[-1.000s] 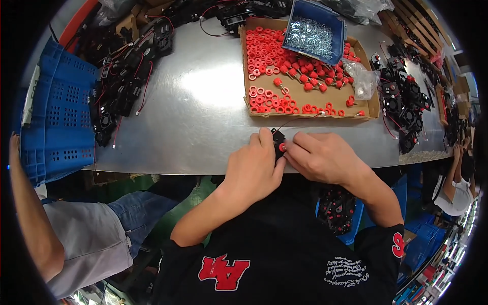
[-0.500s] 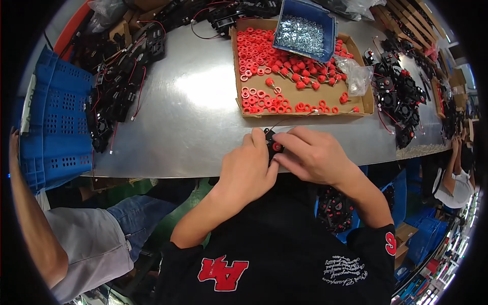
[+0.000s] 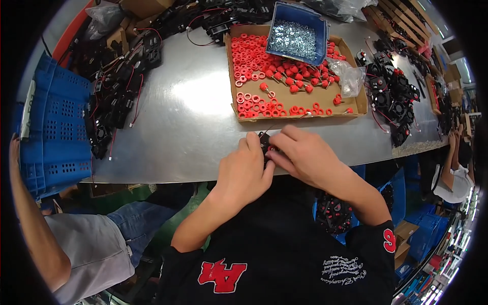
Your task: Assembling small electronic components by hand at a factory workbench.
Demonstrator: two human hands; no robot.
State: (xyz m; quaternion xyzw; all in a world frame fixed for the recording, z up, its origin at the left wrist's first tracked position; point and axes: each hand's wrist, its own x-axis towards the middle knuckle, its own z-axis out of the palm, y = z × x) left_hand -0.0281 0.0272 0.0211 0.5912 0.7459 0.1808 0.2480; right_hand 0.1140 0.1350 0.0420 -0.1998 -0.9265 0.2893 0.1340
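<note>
A small black part (image 3: 264, 141) is held at the table's front edge, mostly hidden by my fingers. My left hand (image 3: 239, 170) is closed round its left side. My right hand (image 3: 309, 155) bends over it from the right, thumb and forefinger pinched at a small red ring (image 3: 271, 149) on the part. A thin wire runs up from the part toward a shallow cardboard tray (image 3: 300, 118) just beyond. Flat red rings (image 3: 249, 53) fill the tray's left side, and red-capped screw posts (image 3: 295, 76) are heaped near its middle.
A blue bin of small metal pieces (image 3: 295, 38) rests on the tray's far edge, beside a clear plastic bag (image 3: 351, 79). Black wired fan assemblies lie piled left (image 3: 114, 96) and right (image 3: 394, 96). A blue crate (image 3: 61, 122) stands left, near another person's arm (image 3: 38, 218).
My right thumb and forefinger have closed in over the red ring, covering more of it. The view has shifted slightly, so the tray appears a little further left.
</note>
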